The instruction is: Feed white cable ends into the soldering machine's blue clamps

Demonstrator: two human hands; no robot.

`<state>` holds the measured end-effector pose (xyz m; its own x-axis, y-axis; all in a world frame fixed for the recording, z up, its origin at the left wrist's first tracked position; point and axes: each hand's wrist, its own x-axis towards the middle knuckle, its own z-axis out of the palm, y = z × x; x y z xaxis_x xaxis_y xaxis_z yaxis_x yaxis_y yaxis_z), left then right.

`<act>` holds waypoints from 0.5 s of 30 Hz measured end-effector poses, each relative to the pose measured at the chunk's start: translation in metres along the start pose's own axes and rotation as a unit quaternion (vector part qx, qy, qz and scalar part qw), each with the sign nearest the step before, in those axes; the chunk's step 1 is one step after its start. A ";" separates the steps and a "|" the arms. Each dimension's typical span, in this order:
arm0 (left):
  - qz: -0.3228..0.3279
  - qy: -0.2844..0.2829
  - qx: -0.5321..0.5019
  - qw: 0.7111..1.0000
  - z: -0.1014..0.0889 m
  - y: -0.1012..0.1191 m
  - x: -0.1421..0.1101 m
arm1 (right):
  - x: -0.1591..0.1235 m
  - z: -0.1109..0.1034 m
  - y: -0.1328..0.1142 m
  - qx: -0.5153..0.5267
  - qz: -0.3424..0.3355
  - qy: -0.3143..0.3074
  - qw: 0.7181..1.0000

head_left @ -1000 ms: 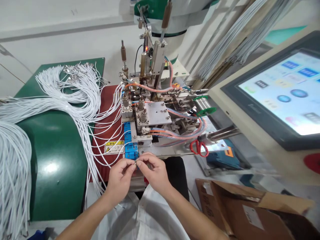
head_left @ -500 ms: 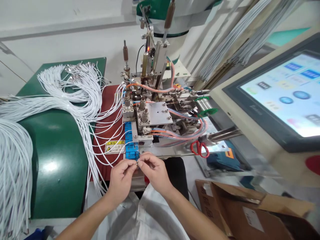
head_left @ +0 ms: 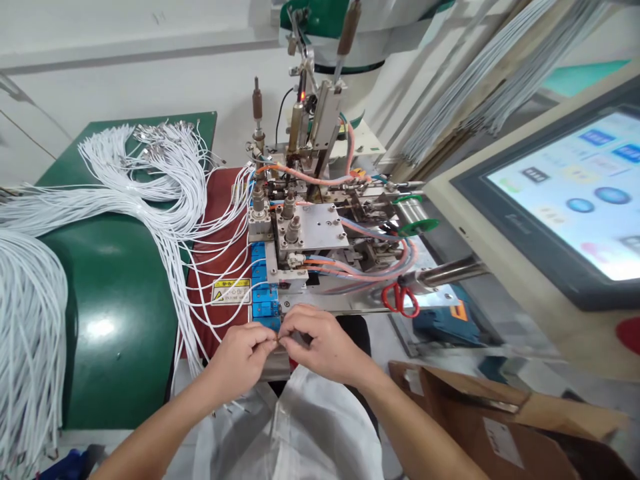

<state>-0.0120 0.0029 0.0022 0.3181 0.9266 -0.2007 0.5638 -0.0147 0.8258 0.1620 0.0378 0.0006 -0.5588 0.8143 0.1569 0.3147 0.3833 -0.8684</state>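
My left hand (head_left: 240, 360) and my right hand (head_left: 320, 343) meet fingertip to fingertip in front of the machine, just below its blue clamp blocks (head_left: 263, 301). Both pinch a tiny metal part (head_left: 278, 339) on the end of a thin white wire. The wire itself is mostly hidden by my fingers. Behind the hands stands the small assembly machine (head_left: 310, 227) with pink and orange hoses.
Bundles of white wires (head_left: 150, 193) lie across the green table (head_left: 115, 320) and a red mat (head_left: 220, 220) at left. A touch screen (head_left: 570, 200) is at right, red scissors (head_left: 400, 298) by the machine, a cardboard box (head_left: 500, 427) at lower right, white cloth (head_left: 300, 433) below my hands.
My hands have stayed pinched together on the small part. They sit slightly lower and to the right in the picture as my head moved a little.
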 end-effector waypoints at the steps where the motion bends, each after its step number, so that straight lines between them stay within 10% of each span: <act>1: -0.003 -0.002 -0.001 1.000 0.000 0.001 0.000 | 0.000 0.001 0.000 0.000 0.003 -0.002 1.000; 8: -0.048 0.162 -0.134 0.977 0.018 -0.002 -0.003 | -0.003 0.036 -0.002 0.095 0.144 0.213 0.962; 15: -0.094 0.170 -0.208 0.959 0.025 -0.010 -0.004 | -0.008 0.042 0.002 0.140 0.167 0.206 0.954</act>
<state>0.0007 -0.0098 -0.0188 -0.0656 0.9684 -0.2407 0.2118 0.2492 0.9450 0.1351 0.0136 -0.0220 -0.0963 0.9950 -0.0280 0.1729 -0.0110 -0.9849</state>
